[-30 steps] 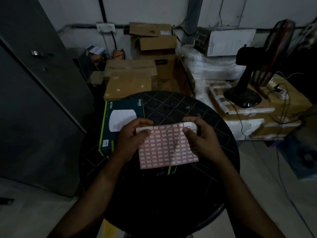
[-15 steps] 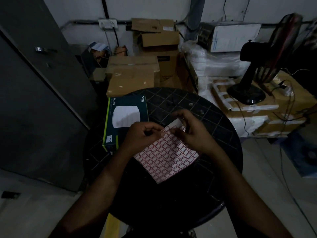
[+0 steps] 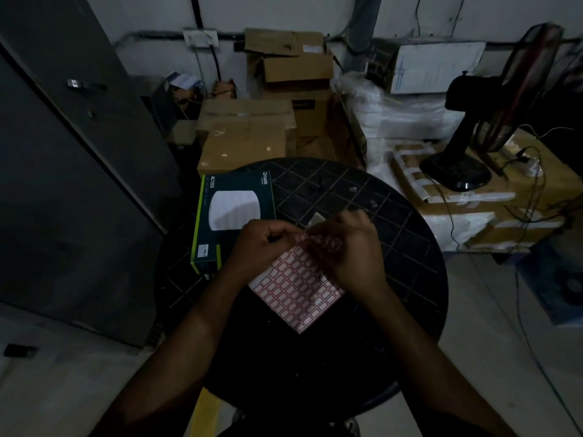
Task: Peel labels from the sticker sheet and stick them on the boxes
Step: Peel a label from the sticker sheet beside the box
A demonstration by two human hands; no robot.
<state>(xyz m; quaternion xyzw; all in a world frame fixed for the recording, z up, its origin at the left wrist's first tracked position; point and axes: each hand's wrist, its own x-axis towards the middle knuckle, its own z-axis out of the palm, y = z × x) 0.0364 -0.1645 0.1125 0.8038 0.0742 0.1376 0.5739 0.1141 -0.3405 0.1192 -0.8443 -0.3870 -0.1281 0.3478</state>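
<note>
A white sticker sheet with red-bordered labels hangs tilted like a diamond above the round black table. My left hand pinches the sheet's upper left edge. My right hand curls over the sheet's top corner, fingertips on the labels there; a bent white corner sticks up behind it. Whether a label is lifted is hidden by the fingers. A dark green box with a white product picture lies flat on the table's left side, touching my left hand's far side; a small label sits on its near end.
Brown cardboard boxes are stacked behind the table. A black fan stands on a taped carton at the right, with cables trailing down. A grey metal cabinet fills the left. Concrete floor surrounds the table.
The sheet has turned from flat and square to a tilted diamond. Both hands came together at its top corner, and my right hand now covers that corner.
</note>
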